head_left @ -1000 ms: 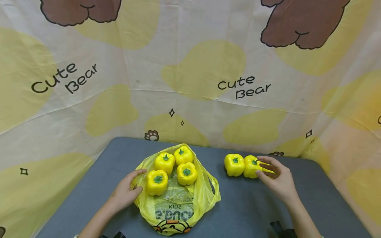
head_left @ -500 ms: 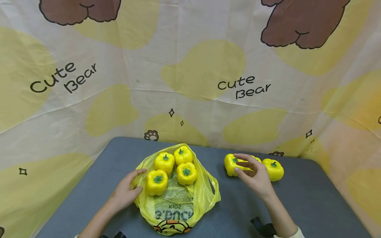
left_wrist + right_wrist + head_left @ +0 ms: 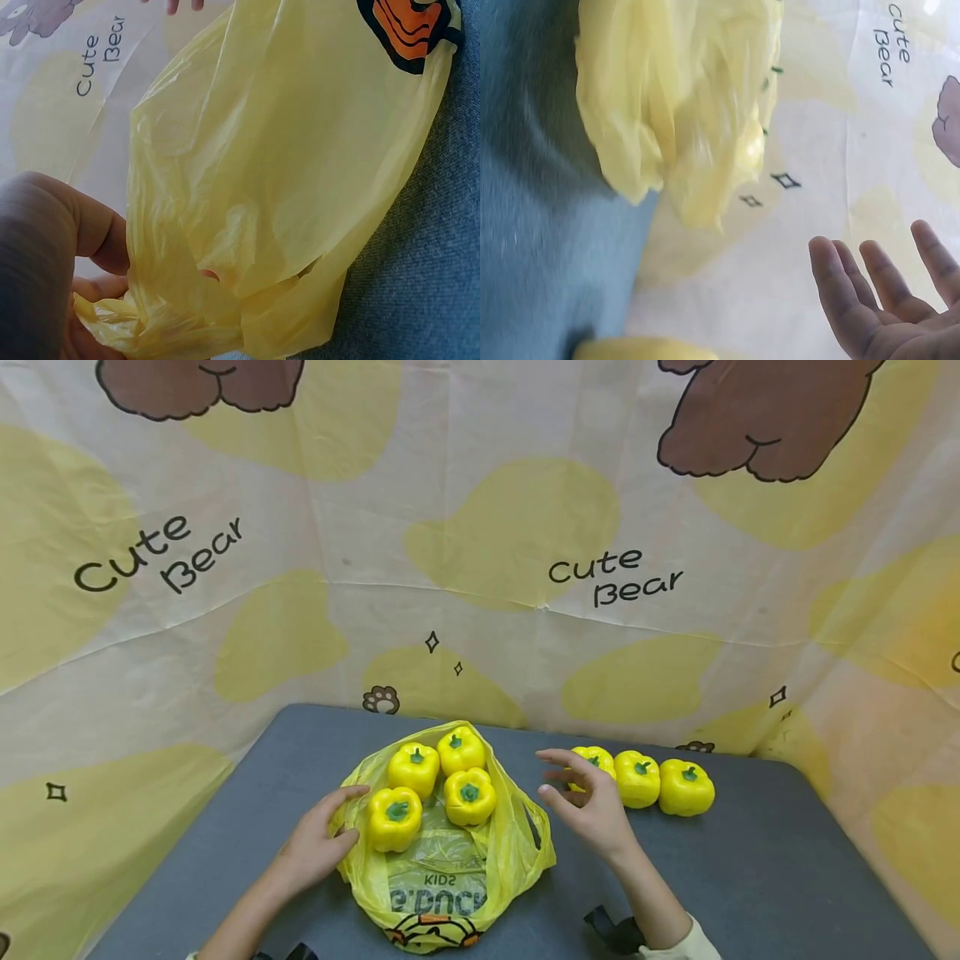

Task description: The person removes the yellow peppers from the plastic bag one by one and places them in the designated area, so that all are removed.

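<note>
A yellow plastic bag [image 3: 521,839] lies spread open on the table, printed with dark letters and an orange-and-black figure. Several yellow bell peppers [image 3: 394,820] with green stems sit inside it, toward the back and left. My left hand [image 3: 318,843] holds the bag's left rim; the left wrist view shows bag film [image 3: 247,172] caught between fingers and thumb. My right hand [image 3: 592,806] hovers between the bag and a row of three bell peppers, fingers spread and holding nothing. It partly hides the row's left pepper [image 3: 597,758]; the middle pepper [image 3: 637,781] and right pepper [image 3: 686,787] show fully.
The grey-blue table [image 3: 757,860] has rounded back corners. Behind and beside it hangs a cloth backdrop [image 3: 510,668] printed with bears and lettering. Black wrist-camera mounts [image 3: 615,931] show near the table's front.
My right hand has moved left, from the row's right end past its left end toward the bag, uncovering the middle and right peppers. My left hand, the bag and the peppers stay in place.
</note>
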`<action>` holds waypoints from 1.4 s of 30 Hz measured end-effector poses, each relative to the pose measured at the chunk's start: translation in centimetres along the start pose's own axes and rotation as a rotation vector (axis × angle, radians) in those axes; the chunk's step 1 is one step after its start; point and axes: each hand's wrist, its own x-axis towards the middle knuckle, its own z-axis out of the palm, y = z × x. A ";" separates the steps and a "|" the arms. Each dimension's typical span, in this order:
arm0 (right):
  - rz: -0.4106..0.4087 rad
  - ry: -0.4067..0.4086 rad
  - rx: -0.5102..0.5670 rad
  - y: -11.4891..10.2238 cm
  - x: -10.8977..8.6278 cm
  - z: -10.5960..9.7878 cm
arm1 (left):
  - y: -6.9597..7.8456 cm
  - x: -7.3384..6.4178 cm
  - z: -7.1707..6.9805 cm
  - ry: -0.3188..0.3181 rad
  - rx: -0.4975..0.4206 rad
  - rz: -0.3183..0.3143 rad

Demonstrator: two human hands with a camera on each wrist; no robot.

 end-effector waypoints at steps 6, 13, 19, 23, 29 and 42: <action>-0.005 -0.053 0.032 0.0 0.3 2.3 | -0.2 0.1 0.0 0.006 0.000 0.010; 0.024 -0.102 -0.008 0.1 0.7 5.0 | -0.2 0.0 0.1 0.014 0.006 0.030; 0.089 -0.090 -0.078 0.3 1.2 6.6 | -0.1 0.0 0.0 0.015 0.008 0.032; 0.105 -0.072 -0.135 0.8 1.4 7.3 | -0.2 0.0 0.1 0.018 0.009 0.037; 0.111 -0.078 -0.231 2.0 1.5 7.9 | -0.2 0.0 0.1 0.016 0.015 0.039; 0.150 -0.108 -0.253 2.9 1.8 8.5 | -0.2 0.1 0.1 -0.002 0.015 0.010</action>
